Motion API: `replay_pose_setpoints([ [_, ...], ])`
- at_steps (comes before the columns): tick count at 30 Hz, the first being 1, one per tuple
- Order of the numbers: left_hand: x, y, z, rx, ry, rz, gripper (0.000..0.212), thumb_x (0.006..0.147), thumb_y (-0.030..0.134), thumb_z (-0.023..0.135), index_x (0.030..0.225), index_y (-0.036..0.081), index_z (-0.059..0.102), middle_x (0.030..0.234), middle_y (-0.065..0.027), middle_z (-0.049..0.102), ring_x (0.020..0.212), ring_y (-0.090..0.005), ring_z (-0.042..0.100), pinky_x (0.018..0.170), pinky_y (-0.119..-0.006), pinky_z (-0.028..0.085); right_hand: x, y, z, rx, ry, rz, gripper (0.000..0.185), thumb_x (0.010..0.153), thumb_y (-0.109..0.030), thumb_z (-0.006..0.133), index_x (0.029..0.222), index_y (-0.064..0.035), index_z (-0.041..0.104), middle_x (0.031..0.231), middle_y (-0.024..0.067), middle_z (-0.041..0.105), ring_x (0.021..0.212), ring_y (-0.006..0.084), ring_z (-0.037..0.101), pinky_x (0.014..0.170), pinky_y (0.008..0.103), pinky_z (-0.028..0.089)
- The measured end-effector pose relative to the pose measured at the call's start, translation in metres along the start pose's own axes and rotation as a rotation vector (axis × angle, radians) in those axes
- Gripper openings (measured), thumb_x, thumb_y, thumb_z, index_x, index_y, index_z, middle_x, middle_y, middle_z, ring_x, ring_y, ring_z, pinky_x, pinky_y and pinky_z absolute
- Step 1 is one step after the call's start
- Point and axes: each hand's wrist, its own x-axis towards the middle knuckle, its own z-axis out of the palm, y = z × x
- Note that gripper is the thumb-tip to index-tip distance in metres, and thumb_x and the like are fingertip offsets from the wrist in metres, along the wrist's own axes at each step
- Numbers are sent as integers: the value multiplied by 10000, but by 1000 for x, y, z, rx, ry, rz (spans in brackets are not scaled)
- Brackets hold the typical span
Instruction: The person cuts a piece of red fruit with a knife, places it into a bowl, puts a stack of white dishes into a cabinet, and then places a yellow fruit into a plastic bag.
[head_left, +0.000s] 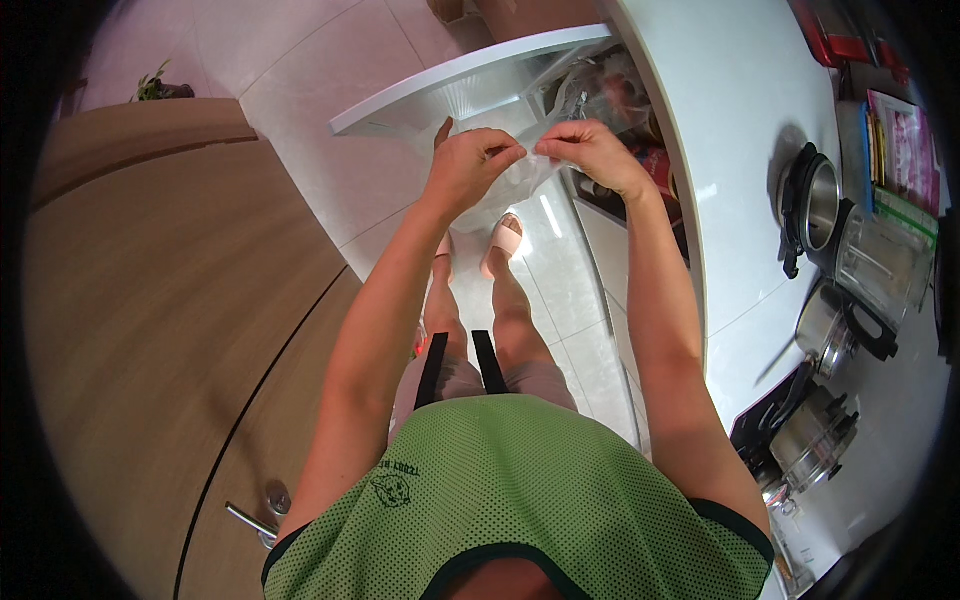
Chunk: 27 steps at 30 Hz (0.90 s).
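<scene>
A thin clear plastic bag hangs in front of me, above the floor. My left hand pinches its edge between thumb and forefinger. Close beside it, my right hand pinches the bag too, and the two sets of fingertips almost meet. The lower outline of the bag is hard to tell against the pale tiles. Just beyond my hands is the open white cabinet door. Inside the cabinet, behind my right hand, lie crumpled clear bags and a red package, partly hidden by my wrist.
A white countertop runs along my right, its edge beside my right forearm. On it stand a black-handled steel pot, a clear jug and a lidded steel pot. A wooden door with a metal handle is at my left.
</scene>
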Motion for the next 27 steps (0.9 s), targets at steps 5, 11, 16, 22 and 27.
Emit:
replay_pose_setpoints([
  [5, -3, 3, 4, -121, 34, -49, 177, 809, 227, 565, 810, 70, 645, 699, -30, 591, 646, -131, 528, 910, -363, 317, 2, 1, 2, 30, 67, -3, 133, 803, -125, 571, 834, -15, 639, 747, -4, 589, 725, 77, 516, 685, 212, 413],
  [11, -14, -17, 10, -235, 151, -102, 159, 790, 202, 577, 815, 57, 637, 622, -45, 565, 573, -119, 485, 569, -242, 396, -8, 10, -11, 167, 220, 75, 152, 800, -133, 567, 874, -26, 647, 799, 3, 607, 790, 82, 532, 756, 222, 413],
  [16, -15, -21, 12, -498, 284, -214, 170, 799, 193, 579, 822, 32, 626, 619, -19, 536, 583, -94, 469, 557, -228, 386, 0, -2, 6, 97, 217, -14, 279, 756, -221, 636, 992, -73, 621, 879, -3, 582, 785, 68, 492, 664, 213, 397],
  [22, -32, -42, 0, -430, 385, -257, 160, 810, 174, 574, 817, 20, 620, 641, -4, 526, 587, -71, 449, 550, -214, 374, -6, 24, -2, -576, 250, -17, 208, 745, -228, 610, 916, -111, 636, 870, 85, 587, 879, 237, 548, 773, 317, 425],
  [27, -53, -60, -21, -469, 504, -284, 176, 828, 177, 560, 831, 9, 612, 649, 21, 517, 596, -65, 439, 547, -207, 367, -7, 49, -11, -916, 637, -33, 188, 789, -237, 546, 897, -109, 631, 901, 141, 608, 988, 308, 518, 805, 368, 420],
])
